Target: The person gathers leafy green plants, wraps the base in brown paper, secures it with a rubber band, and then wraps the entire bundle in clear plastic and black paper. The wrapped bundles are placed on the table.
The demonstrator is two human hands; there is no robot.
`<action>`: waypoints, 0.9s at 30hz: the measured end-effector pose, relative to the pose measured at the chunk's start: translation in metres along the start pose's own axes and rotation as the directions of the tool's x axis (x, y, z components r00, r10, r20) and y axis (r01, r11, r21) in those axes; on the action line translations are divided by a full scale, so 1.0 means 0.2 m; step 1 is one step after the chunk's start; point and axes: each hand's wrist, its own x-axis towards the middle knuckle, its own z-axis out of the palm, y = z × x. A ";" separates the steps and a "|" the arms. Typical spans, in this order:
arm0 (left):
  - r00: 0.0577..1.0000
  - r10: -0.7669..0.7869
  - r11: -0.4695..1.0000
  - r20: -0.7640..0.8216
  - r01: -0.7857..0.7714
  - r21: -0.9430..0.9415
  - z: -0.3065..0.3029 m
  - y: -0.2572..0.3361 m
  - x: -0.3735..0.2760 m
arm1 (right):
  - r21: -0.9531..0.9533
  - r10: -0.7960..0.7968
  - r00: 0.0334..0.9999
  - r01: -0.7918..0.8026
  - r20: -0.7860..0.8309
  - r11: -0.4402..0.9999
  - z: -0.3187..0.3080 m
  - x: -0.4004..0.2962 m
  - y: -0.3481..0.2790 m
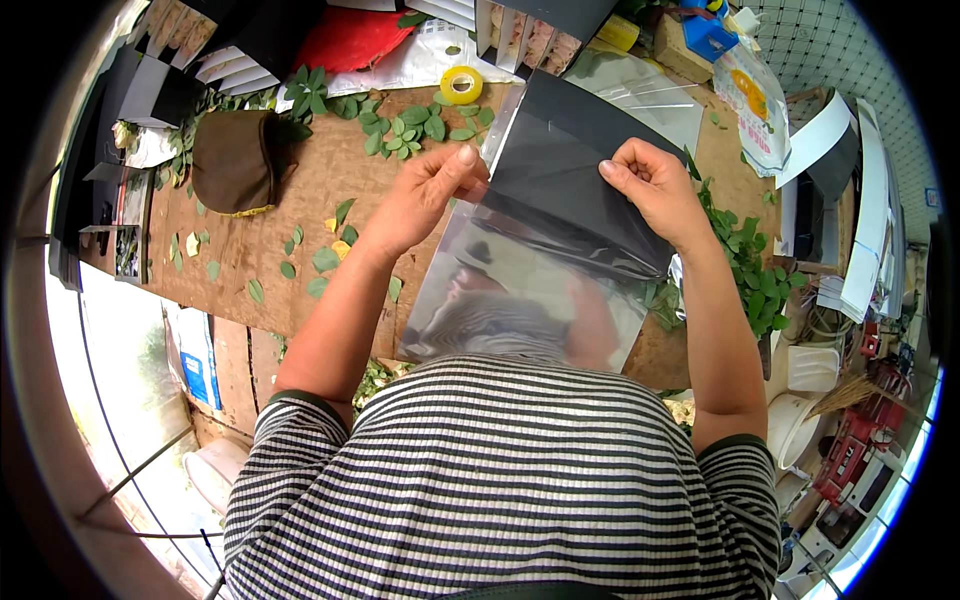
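Note:
A sheet of clear plastic film (pixel 525 300) hangs over the table edge in front of me, glossy and wrinkled, with a black sheet (pixel 555 142) under its upper part. My left hand (pixel 439 191) pinches the film's left side between thumb and fingers, beside the black sheet. Over the right part of the black sheet, my right hand (pixel 652 184) has thumb and forefinger pressed together on the film. The film is stretched between both hands, with a dark fold running below them. The fingertips' exact hold is partly hidden.
A roll of yellow tape (pixel 461 85), loose green leaves (pixel 405 131) and a brown cloth item (pixel 234 161) lie on the wooden table (pixel 300 187). Black boxes holding pale pink flowers (pixel 536 37) stand at the back. Leafy stems (pixel 757 281) lie at the right edge.

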 end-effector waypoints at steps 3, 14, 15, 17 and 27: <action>0.991 -0.076 0.959 0.113 0.041 0.280 -0.02 0.03 0.02 | -0.039 0.011 1.000 -0.010 0.029 0.999 0.01 0.02 0.03; 0.991 -0.106 0.966 0.080 0.084 0.245 -0.04 0.05 0.08 | -0.125 -0.141 0.971 0.118 -0.192 0.985 0.08 0.02 0.03; 0.982 -0.168 0.975 0.086 0.153 0.159 -0.05 0.09 0.10 | -0.159 -0.172 0.966 0.142 -0.195 0.977 0.09 0.02 0.03; 0.996 -0.055 0.946 0.069 0.030 0.322 -0.04 0.16 0.17 | -0.177 -0.178 0.955 0.138 -0.236 0.975 0.10 0.02 0.03; 0.800 -0.085 0.242 0.594 -0.562 0.791 0.28 0.27 0.64 | -0.049 -0.005 0.993 -0.001 -0.120 0.999 0.02 0.00 -0.03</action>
